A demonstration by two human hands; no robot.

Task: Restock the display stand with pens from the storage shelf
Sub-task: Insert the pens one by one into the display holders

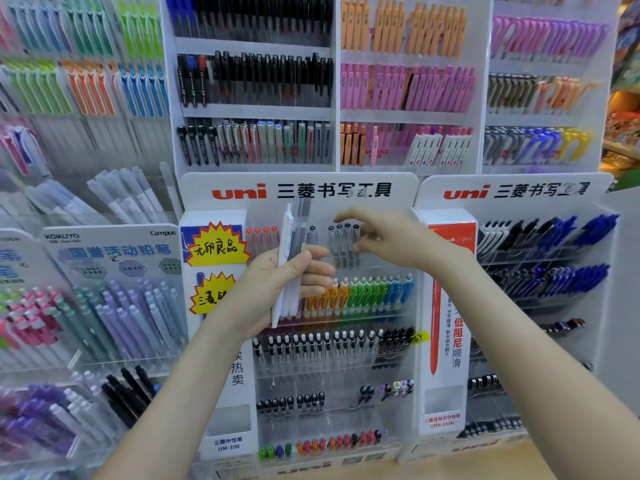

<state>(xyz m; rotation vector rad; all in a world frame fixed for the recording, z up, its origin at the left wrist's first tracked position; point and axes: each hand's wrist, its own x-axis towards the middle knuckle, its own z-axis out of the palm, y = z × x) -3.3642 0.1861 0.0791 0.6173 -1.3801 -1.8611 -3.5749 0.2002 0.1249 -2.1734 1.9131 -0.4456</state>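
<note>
My left hand (277,285) grips a bundle of pens (292,237), white and translucent grey, held upright in front of the uni display stand (301,190). My right hand (388,237) reaches to the stand's top row, thumb and fingers spread around a few grey capped pens (344,242) standing in the clear tray; I cannot tell whether it touches them. A few red-capped pens (262,237) stand at the left of that row. Lower rows hold orange, green and blue pens, then black and white ones.
A second uni stand (519,192) with blue and black pens is at the right. A Kokuyo Campus rack (114,237) of pastel pencils stands at the left. Wall racks of black, orange and pink pens rise behind. A wooden counter edge (485,462) runs below.
</note>
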